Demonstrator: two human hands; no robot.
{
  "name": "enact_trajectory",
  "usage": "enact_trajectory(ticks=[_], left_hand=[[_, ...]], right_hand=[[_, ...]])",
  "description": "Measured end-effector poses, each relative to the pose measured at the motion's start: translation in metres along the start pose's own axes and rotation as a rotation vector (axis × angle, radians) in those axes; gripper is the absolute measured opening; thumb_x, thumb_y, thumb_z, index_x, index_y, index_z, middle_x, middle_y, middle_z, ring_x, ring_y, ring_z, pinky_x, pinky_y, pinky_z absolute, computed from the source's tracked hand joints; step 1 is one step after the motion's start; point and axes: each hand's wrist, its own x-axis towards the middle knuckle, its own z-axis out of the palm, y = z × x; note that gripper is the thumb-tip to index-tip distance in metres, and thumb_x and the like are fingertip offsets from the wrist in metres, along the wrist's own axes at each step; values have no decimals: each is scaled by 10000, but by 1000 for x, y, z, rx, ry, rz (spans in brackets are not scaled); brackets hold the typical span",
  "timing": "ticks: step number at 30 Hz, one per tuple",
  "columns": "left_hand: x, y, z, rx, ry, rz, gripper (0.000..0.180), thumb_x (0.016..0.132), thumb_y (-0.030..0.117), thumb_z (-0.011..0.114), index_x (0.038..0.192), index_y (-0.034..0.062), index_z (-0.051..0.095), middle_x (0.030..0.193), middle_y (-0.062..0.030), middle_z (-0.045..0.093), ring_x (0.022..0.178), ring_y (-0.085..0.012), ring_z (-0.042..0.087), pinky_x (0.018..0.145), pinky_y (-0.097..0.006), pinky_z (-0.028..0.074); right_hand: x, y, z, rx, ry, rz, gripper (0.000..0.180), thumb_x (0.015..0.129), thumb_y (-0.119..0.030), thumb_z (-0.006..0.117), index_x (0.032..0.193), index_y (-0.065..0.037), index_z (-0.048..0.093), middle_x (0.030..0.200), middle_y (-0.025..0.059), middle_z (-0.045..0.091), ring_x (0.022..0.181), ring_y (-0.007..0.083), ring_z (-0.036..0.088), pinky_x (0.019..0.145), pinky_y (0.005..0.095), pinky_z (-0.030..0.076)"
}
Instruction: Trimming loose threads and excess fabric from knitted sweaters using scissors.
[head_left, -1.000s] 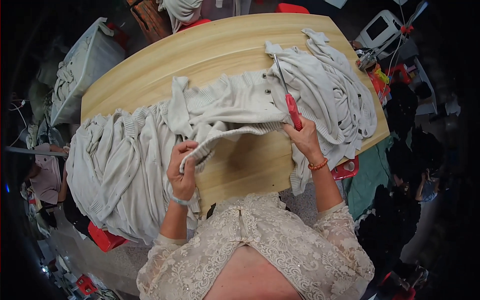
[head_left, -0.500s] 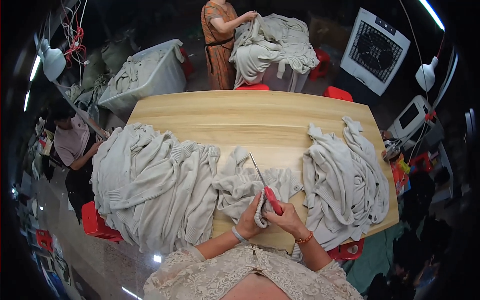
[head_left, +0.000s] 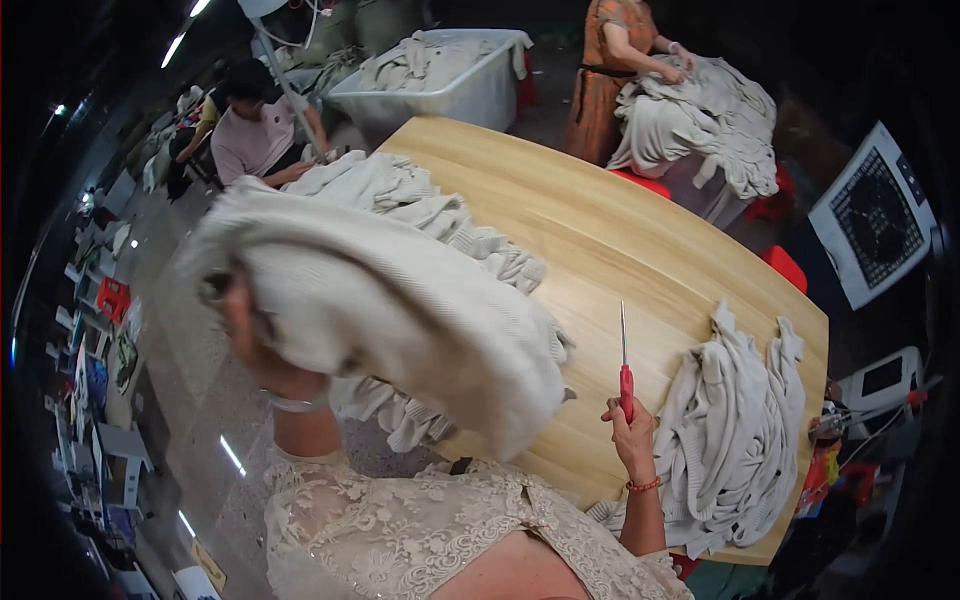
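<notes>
A light grey knit cardigan is swung up over the table's left side, smeared by motion. My left hand is closed on one end of it, its fingers partly blurred. In my right hand, raised over the table between the garments, is a red-handled screwdriver, its long thin metal shaft pointing away from me. A heap of grey knitwear lies beneath and behind the moving cardigan, partly hidden. Close to the right hand, another pile of grey knitwear rests along the table's right side.
The wooden table spans the middle. Behind it stand a plastic tub of garments, a person in orange handling a knitwear heap, and an air cooler. Another person sits at the far left. A red stool touches the far-right side.
My left hand has lifted the cardigan off the table and carried it left. The right hand has moved right with the screwdriver, away from the cloth. My view has turned left.
</notes>
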Motion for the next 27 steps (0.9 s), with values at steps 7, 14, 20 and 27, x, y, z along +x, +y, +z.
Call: enact_trajectory(ticks=[7, 14, 20, 27], left_hand=[[158, 3, -107, 445, 191, 321, 487, 891, 186, 627, 1321, 15, 476, 1291, -179, 560, 1127, -296, 602, 984, -423, 510], [283, -80, 33, 127, 232, 250, 439, 858, 306, 692, 1191, 30, 619, 1204, -135, 631, 1066, -203, 632, 931, -319, 498], [237, -297, 52, 543, -349, 457, 764, 737, 225, 779, 1387, 37, 424, 1366, -195, 495, 1260, -345, 482, 1048, -377, 384], [-5, -370, 117, 1331, -1227, 77, 703, 710, 463, 737, 1322, 189, 523, 1433, -138, 410, 1398, -318, 271, 1103, -656, 121]], right_hand=[[17, 23, 51, -74, -118, 88, 261, 906, -232, 592, 952, 24, 612, 698, 68, 613, 643, 147, 607, 616, 302, 471], [11, 57, 45, -180, 38, 14, 273, 917, -264, 598, 941, 8, 615, 643, 49, 598, 584, 128, 578, 551, 292, 450], [-7, 49, 54, -324, 111, 80, 249, 889, -260, 629, 983, -30, 620, 672, 115, 624, 632, 236, 625, 626, 374, 483], [-50, 69, 7, -395, 410, 222, 251, 877, -249, 635, 1054, -74, 604, 768, 188, 657, 753, 378, 650, 661, 440, 493]])
